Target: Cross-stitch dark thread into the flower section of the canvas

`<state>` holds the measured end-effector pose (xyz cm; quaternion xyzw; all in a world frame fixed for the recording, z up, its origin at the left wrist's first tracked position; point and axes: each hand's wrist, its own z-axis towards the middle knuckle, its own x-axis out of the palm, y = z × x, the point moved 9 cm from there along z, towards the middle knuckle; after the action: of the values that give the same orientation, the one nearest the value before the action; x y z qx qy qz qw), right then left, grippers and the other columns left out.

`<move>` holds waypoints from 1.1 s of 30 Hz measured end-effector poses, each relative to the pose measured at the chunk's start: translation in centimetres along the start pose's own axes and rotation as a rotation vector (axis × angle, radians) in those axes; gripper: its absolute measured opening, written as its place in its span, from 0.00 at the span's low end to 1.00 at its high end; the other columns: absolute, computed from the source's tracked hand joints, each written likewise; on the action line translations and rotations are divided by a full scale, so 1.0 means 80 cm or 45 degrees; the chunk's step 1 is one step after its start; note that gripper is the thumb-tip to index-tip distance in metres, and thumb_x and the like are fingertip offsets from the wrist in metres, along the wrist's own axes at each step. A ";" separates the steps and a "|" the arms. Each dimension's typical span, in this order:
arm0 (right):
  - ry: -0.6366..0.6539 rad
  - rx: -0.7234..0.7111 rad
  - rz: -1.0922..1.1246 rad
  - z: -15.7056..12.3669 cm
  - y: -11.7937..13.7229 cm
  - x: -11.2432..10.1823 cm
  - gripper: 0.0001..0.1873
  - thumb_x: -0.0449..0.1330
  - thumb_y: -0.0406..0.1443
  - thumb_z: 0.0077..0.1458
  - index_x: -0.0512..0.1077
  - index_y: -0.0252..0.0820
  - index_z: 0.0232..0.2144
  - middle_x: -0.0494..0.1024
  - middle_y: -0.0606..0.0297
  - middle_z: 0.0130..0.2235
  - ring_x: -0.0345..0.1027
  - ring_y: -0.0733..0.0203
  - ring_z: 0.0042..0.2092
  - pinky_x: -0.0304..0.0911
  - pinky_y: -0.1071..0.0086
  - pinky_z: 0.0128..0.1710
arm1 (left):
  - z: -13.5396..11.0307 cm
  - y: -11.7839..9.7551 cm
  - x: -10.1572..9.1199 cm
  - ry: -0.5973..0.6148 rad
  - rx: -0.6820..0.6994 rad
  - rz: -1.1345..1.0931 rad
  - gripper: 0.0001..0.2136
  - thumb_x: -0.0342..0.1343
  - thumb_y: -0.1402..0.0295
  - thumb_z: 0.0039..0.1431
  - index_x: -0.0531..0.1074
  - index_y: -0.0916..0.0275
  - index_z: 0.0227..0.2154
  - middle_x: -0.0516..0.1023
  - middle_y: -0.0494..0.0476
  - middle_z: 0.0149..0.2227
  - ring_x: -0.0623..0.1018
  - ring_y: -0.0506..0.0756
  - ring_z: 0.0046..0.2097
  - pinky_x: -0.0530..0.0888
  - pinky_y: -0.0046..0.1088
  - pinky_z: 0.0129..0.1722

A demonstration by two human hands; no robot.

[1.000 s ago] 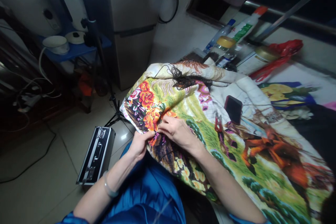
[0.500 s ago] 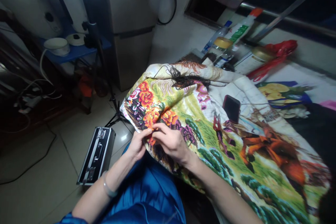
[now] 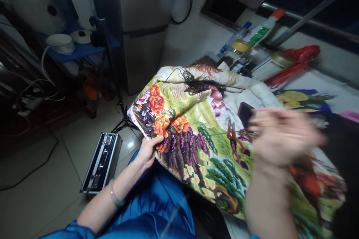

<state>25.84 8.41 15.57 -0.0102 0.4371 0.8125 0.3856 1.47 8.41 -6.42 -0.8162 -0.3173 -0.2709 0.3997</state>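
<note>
A large cross-stitch cloth [image 3: 196, 130] with orange flowers, green trees and a horse lies over my lap and the table. My left hand [image 3: 147, 151] grips its near left edge, thumb on top by the orange flowers. My right hand [image 3: 280, 136] is raised over the cloth's middle and is smeared by motion, so its fingers do not show clearly. A thin thread seems to run from it toward the cloth. A tangle of dark thread [image 3: 199, 84] lies on the far fold. A dark phone [image 3: 245, 112] and small red scissors [image 3: 231, 131] rest on the cloth.
A metal case [image 3: 102, 160] lies on the tiled floor at my left, beside a tripod stand [image 3: 112, 63]. Bottles and jars [image 3: 246, 46] and a red bag [image 3: 297, 59] crowd the far table edge. A blue shelf [image 3: 73, 48] with a bowl stands at left.
My right hand has left the cloth's edge and swept up and to the right. The left hand keeps its grip on the edge.
</note>
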 end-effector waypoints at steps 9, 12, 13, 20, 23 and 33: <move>1.027 -0.627 -0.333 -0.145 0.028 0.181 0.09 0.55 0.31 0.61 0.74 0.38 0.32 0.75 0.61 0.29 0.65 0.59 0.32 0.60 0.64 0.38 | -0.002 -0.003 0.003 0.015 0.014 0.030 0.22 0.71 0.72 0.32 0.78 0.66 0.36 0.83 0.61 0.37 0.79 0.64 0.46 0.71 0.42 0.54; 0.970 -0.636 -0.323 -0.131 0.028 0.170 0.13 0.52 0.31 0.63 0.71 0.39 0.28 0.74 0.64 0.27 0.64 0.61 0.30 0.57 0.65 0.39 | -0.002 -0.003 0.003 0.003 0.009 0.035 0.22 0.71 0.72 0.30 0.78 0.66 0.35 0.83 0.61 0.36 0.80 0.64 0.46 0.72 0.43 0.53; 0.938 -0.638 -0.333 -0.124 0.029 0.164 0.13 0.52 0.31 0.63 0.70 0.39 0.27 0.73 0.64 0.27 0.63 0.62 0.30 0.57 0.65 0.39 | -0.002 -0.002 0.003 0.007 0.007 0.034 0.21 0.71 0.72 0.30 0.78 0.66 0.35 0.83 0.61 0.36 0.80 0.64 0.46 0.72 0.43 0.53; 0.684 -0.669 -0.633 -0.074 0.028 0.108 0.15 0.50 0.33 0.64 0.67 0.41 0.25 0.73 0.64 0.26 0.64 0.61 0.28 0.56 0.66 0.38 | 0.000 -0.001 -0.001 -0.011 0.003 0.020 0.23 0.72 0.72 0.29 0.78 0.67 0.36 0.83 0.62 0.35 0.81 0.65 0.43 0.74 0.43 0.50; 0.401 -0.541 -0.749 -0.050 0.012 0.069 0.13 0.53 0.35 0.62 0.68 0.41 0.25 0.74 0.63 0.26 0.64 0.60 0.27 0.57 0.66 0.32 | 0.000 -0.002 0.002 0.011 0.014 0.017 0.25 0.71 0.72 0.29 0.78 0.66 0.38 0.83 0.61 0.35 0.81 0.64 0.43 0.74 0.42 0.50; 0.854 0.476 0.227 -0.152 -0.022 0.151 0.15 0.53 0.39 0.59 0.71 0.37 0.43 0.74 0.67 0.23 0.67 0.66 0.21 0.64 0.74 0.21 | -0.003 -0.004 0.003 0.016 0.027 0.033 0.26 0.71 0.72 0.29 0.78 0.66 0.39 0.83 0.61 0.36 0.80 0.64 0.44 0.72 0.43 0.51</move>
<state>14.56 7.70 2.55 -0.1669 0.6784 0.7007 0.1445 1.35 8.44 -6.01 -0.8142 -0.3071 -0.2672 0.4139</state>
